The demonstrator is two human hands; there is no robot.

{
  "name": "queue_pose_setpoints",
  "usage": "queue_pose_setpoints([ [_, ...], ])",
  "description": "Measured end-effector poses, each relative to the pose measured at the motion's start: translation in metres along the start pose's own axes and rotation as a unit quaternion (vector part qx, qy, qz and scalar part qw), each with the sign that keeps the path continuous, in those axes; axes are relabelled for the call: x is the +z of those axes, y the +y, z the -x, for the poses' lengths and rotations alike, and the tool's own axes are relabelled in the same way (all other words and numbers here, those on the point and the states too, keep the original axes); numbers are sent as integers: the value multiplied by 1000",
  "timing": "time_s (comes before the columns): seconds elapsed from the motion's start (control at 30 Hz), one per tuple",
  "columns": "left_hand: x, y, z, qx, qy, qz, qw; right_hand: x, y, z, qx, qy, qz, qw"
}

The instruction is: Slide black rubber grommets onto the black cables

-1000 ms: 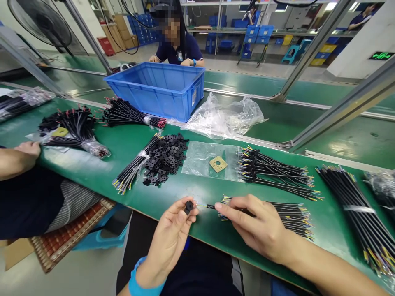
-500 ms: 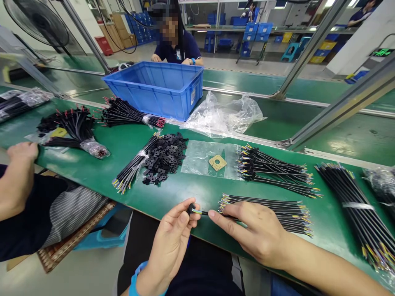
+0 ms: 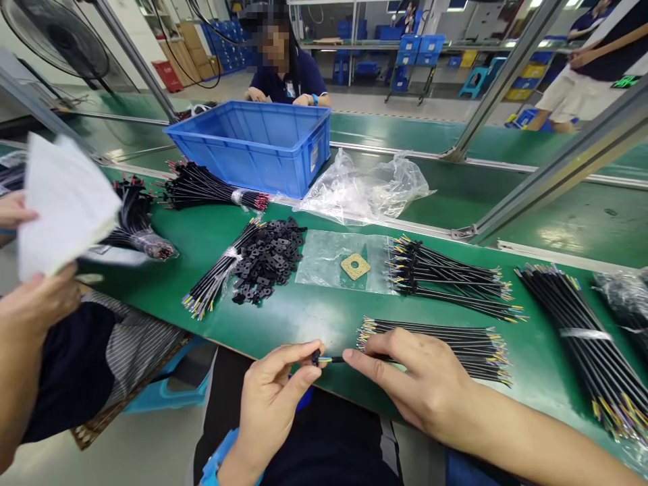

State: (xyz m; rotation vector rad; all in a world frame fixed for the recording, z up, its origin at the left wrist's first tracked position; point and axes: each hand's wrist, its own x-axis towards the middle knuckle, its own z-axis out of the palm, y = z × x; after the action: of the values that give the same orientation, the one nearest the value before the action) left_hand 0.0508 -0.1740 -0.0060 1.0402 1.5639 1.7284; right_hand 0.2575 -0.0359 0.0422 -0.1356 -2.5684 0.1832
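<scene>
Between thumb and fingertips my left hand pinches a small black clip. Coloured wire ends of a short black cable meet the clip. The cable is held by my right hand, its index finger along it; the rest of the cable is hidden under the hand. Beneath and behind that hand lies a row of black cables. Farther back are cables with black clips on their ends, a yellowish square piece with a hole on a clear bag, and a pile of black clips.
A blue bin and crumpled plastic stand behind. Cable bundles lie left and right. At the left, another person's hands hold white paper. A metal post slants at the right. Someone sits opposite.
My left hand has turned and lowered slightly, with the clip now level with the cable. The neighbour at the left has raised white paper. Another person has appeared at the upper right.
</scene>
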Motion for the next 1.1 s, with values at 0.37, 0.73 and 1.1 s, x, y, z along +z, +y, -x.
queue_pose_setpoints([
  [0.37,9,5,-2,65,-61,-72,993,19,-4,16,-69,68,6,995],
  [0.73,-1,-5,12,128,-68,-59,988,19,-13,1,60,22,-199,978],
  [1.1,-7,1,-1,139,-169,-89,972,14,-11,1,74,-58,-241,966],
])
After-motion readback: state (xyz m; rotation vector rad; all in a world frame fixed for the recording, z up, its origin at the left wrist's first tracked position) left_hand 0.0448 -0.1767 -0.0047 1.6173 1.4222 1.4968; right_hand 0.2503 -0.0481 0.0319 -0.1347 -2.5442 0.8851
